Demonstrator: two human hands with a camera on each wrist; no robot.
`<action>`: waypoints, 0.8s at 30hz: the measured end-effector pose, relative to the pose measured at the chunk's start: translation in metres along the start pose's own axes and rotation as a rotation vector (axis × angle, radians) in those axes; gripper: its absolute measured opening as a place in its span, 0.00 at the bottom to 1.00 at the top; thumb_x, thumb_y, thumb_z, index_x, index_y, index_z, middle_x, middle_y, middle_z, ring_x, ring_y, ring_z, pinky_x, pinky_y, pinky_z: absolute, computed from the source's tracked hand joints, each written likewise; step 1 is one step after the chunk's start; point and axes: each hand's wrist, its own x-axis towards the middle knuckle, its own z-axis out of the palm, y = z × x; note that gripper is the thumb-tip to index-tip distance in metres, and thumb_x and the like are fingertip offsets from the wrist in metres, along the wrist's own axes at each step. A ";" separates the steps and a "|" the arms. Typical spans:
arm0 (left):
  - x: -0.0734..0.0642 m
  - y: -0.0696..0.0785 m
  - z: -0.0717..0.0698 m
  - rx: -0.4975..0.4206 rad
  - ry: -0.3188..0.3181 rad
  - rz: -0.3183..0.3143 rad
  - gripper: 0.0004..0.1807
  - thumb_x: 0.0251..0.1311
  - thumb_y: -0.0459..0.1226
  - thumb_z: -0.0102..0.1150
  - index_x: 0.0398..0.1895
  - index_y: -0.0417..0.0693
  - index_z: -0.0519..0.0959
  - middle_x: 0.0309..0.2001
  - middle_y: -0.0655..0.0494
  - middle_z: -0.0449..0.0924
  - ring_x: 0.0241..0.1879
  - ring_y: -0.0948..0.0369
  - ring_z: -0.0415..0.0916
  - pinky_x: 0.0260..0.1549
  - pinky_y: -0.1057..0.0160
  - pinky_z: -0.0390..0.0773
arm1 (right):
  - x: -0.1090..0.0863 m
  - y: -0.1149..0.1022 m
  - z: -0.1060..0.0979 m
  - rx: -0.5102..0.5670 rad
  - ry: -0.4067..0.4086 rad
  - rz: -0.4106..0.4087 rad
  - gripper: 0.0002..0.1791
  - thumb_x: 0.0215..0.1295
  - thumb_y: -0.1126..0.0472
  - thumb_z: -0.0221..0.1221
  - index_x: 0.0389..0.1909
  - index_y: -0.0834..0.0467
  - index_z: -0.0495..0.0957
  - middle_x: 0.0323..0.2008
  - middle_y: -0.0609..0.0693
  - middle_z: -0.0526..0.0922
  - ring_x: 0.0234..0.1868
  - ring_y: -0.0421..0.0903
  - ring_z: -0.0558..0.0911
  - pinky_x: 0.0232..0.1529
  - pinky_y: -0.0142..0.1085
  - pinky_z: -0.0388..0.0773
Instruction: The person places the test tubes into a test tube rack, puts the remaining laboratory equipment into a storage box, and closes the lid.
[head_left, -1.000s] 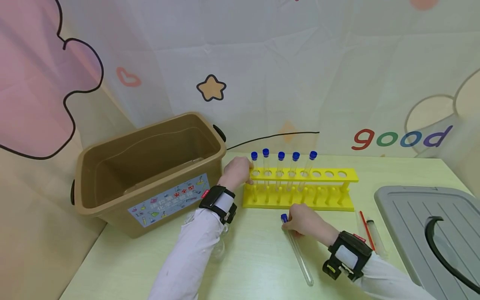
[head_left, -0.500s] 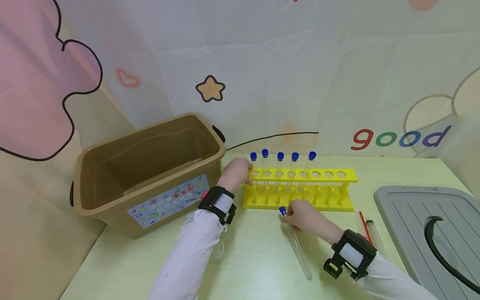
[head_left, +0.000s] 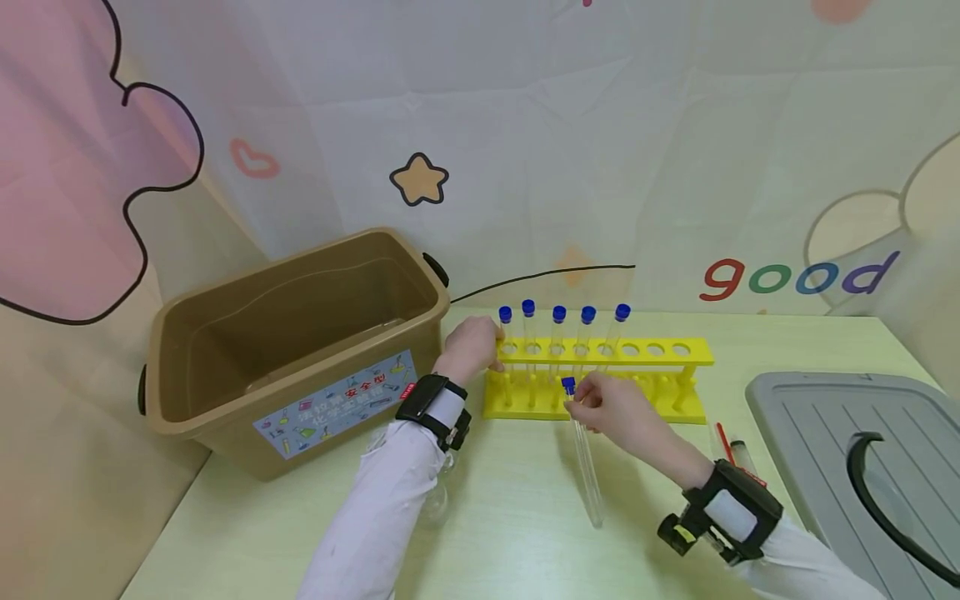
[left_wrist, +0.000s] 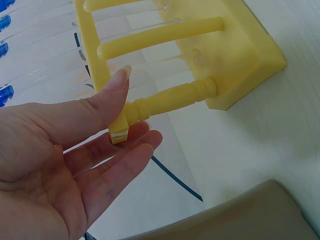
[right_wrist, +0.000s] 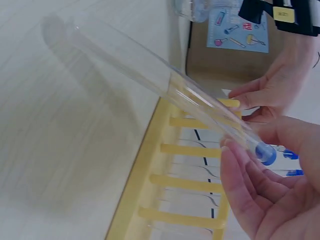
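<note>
A yellow test tube rack [head_left: 697, 352] stands on the table with several blue-capped test tubes in its left holes. My left hand [head_left: 471, 346] pinches the left end of its top bar between thumb and fingers, seen close in the left wrist view on the yellow rack [left_wrist: 175, 102]. Before the rack, my right hand [head_left: 618, 410] pinches a clear test tube [head_left: 587, 475] just below its blue cap. That tube hangs tilted, its rounded bottom nearer me. In the right wrist view the tube [right_wrist: 125, 52] looks see-through, with no contents visible.
A brown bin [head_left: 300, 333] with a sticker stands left of the rack. Clear glassware [head_left: 435, 504] lies partly hidden behind my left forearm. To the right are a red stick [head_left: 724, 442], a clear tube with a dark end [head_left: 742, 454], and a grey lid [head_left: 847, 467] with a black handle.
My right hand has raised the test tube off the table and brought it toward the rack, turning it more upright. My left hand stays on the rack.
</note>
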 end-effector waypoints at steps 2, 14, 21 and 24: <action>0.000 0.000 0.000 0.001 -0.004 0.000 0.30 0.48 0.36 0.67 0.58 0.45 0.72 0.55 0.51 0.71 0.43 0.59 0.67 0.47 0.61 0.66 | -0.001 -0.002 -0.003 0.007 0.041 -0.028 0.08 0.58 0.64 0.59 0.32 0.65 0.72 0.21 0.48 0.74 0.20 0.43 0.73 0.22 0.34 0.71; -0.001 0.001 0.000 -0.009 -0.003 -0.007 0.30 0.48 0.36 0.66 0.58 0.45 0.72 0.54 0.51 0.71 0.43 0.59 0.67 0.47 0.62 0.66 | -0.006 -0.011 -0.030 -0.017 0.286 -0.149 0.08 0.58 0.63 0.61 0.33 0.63 0.73 0.24 0.48 0.77 0.27 0.46 0.75 0.22 0.32 0.71; -0.002 0.001 0.000 -0.013 -0.003 -0.011 0.30 0.48 0.36 0.66 0.58 0.45 0.72 0.55 0.51 0.71 0.43 0.58 0.67 0.47 0.61 0.66 | -0.007 -0.013 -0.058 -0.031 0.463 -0.214 0.08 0.59 0.64 0.59 0.35 0.65 0.72 0.25 0.51 0.78 0.27 0.45 0.76 0.29 0.23 0.70; -0.001 0.000 0.000 -0.016 -0.005 -0.012 0.30 0.48 0.36 0.66 0.58 0.46 0.72 0.55 0.51 0.71 0.43 0.58 0.66 0.47 0.61 0.66 | -0.008 -0.013 -0.068 -0.038 0.524 -0.221 0.09 0.60 0.64 0.59 0.36 0.65 0.72 0.27 0.52 0.78 0.28 0.45 0.76 0.31 0.20 0.68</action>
